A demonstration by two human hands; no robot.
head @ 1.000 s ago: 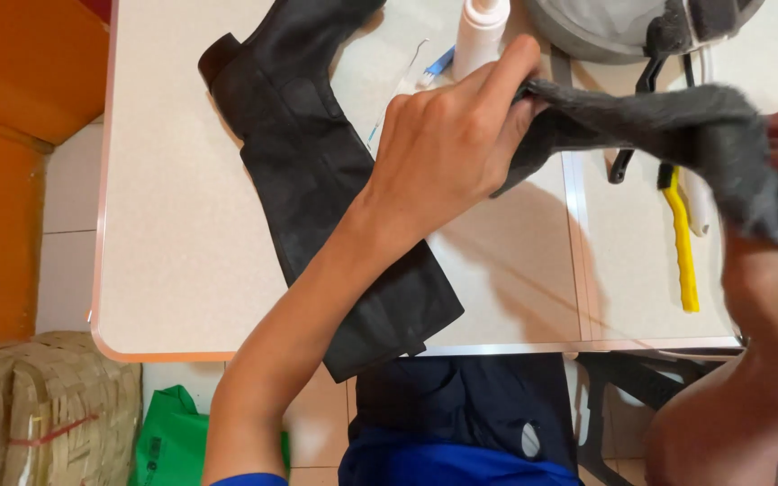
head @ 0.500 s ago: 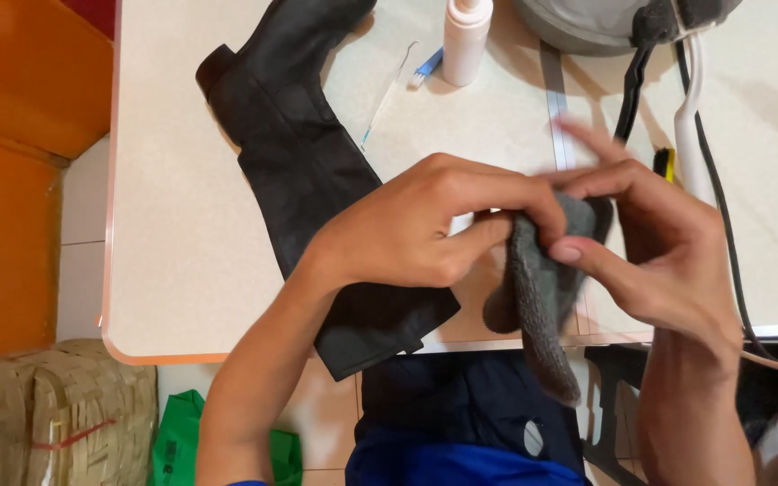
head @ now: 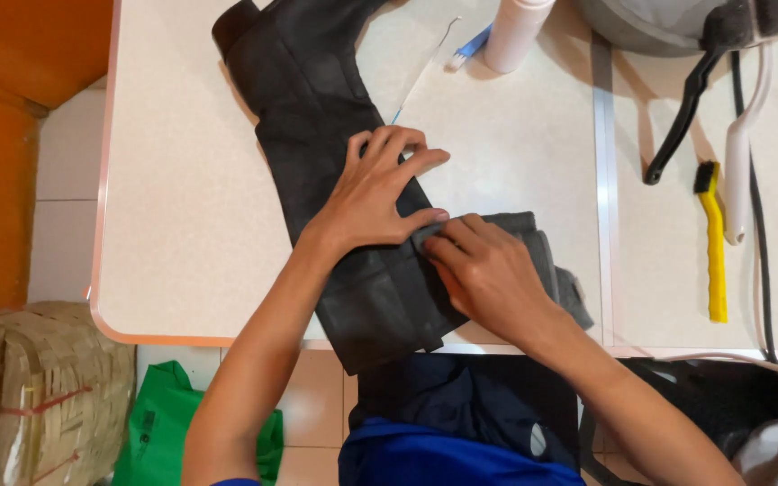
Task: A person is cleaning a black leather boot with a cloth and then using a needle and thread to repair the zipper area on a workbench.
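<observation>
Now both hands have come down flat: the left hand presses the black boot, the right hand pins the grey cloth onto the bench, fingers spread.

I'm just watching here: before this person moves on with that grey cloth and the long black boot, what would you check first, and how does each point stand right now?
1. Boot steadied: ok. The left hand lies flat on the black boot.
2. Cloth under control: ok. The right hand presses the folded grey cloth against the boot.
3. Boot fully on the table: not ok. Its lower end hangs past the near edge.
4. Tools apart from the hands: ok. The yellow brush and white bottle lie to the side.
5. Cloth clean or loaded with polish: cannot tell.
</observation>
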